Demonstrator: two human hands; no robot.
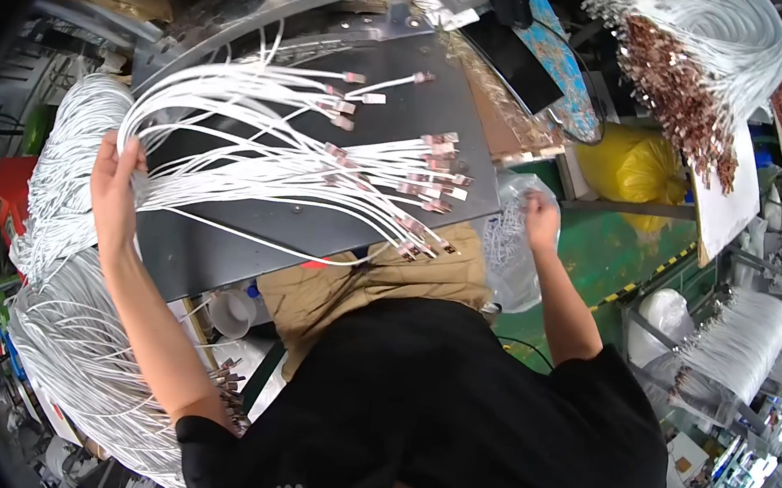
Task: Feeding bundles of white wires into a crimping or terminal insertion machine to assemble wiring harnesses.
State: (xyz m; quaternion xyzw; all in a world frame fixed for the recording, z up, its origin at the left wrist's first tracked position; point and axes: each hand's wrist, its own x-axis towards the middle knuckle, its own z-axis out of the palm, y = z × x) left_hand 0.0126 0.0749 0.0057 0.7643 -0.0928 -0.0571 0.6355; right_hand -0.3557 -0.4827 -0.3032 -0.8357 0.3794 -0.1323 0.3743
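Observation:
My left hand (117, 176) is closed around a bunch of white cables (205, 98) at the left edge of the dark grey tabletop (245, 252). Past my fingers the cables bend over and fan out to the right, ending in small connectors (437, 177) with pinkish-brown parts. Off the right end of the tabletop, my right hand (540, 221) is closed beside a clear plastic bag (514, 268) of small, thin whitish pieces. Whatever its fingers hold, if anything, is too small to make out.
Thick bundles of white cable (90, 345) hang at the left. A large coiled bundle (722, 50) with brown ends lies at the far right, near a yellow bag (631, 165). Behind the tabletop are a metal frame (244, 10) and a black flat device (513, 60).

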